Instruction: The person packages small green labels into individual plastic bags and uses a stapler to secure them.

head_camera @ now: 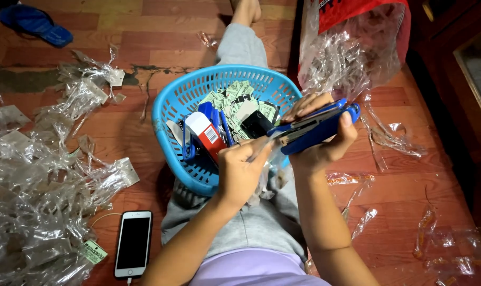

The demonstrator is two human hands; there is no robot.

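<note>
My right hand (325,143) grips a blue stapler (317,126), held level over my lap at the right rim of a blue plastic basket (171,108). My left hand (240,172) is closed on a small clear plastic bag (264,177) and presses its top into the stapler's jaw. The basket rests on my grey-trousered leg and holds green paper tags (235,98), a red and white box (207,132), a second blue stapler (214,119) and a black object (256,124).
A heap of clear plastic bags (39,185) covers the wooden floor at left. A white phone (133,243) on a cable lies by my left elbow. A red sack of plastic bags (357,47) stands at upper right, a blue sandal (36,24) at top left.
</note>
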